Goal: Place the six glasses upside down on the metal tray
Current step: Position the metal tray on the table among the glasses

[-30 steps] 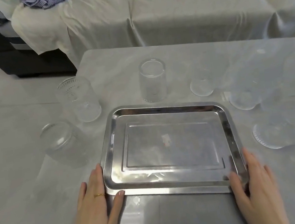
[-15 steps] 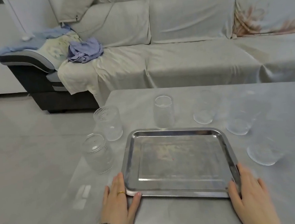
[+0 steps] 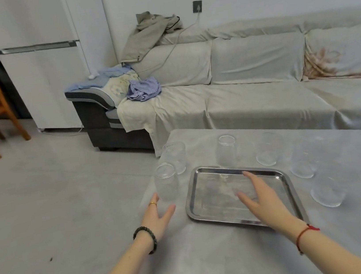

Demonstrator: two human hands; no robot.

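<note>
The tray (image 3: pixel 219 203) lay on the table (image 3: pixel 214 255) near its left edge, holding no glass; only the right hand (image 3: pixel 261 197) was over it. Six glasses stood upright on the table around the tray's left, far and right sides. Glass one (image 3: pixel 167 183) stood at the left edge, just beside the tray's far-left corner, and glass two (image 3: pixel 176 157) just behind it at the table's far-left corner. Glass three (image 3: pixel 227 151) stood just past the tray's far rim, glass four (image 3: pixel 268 149) beside it to the right, and glass five (image 3: pixel 303 161) and glass six (image 3: pixel 327 190) along the tray's right side. The left hand (image 3: pixel 159 216) was spread open just short of glass one, gripping nothing; whether a fingertip touched it could not be told. The right hand was open, fingers spread, above the tray's middle, holding nothing.
</note>
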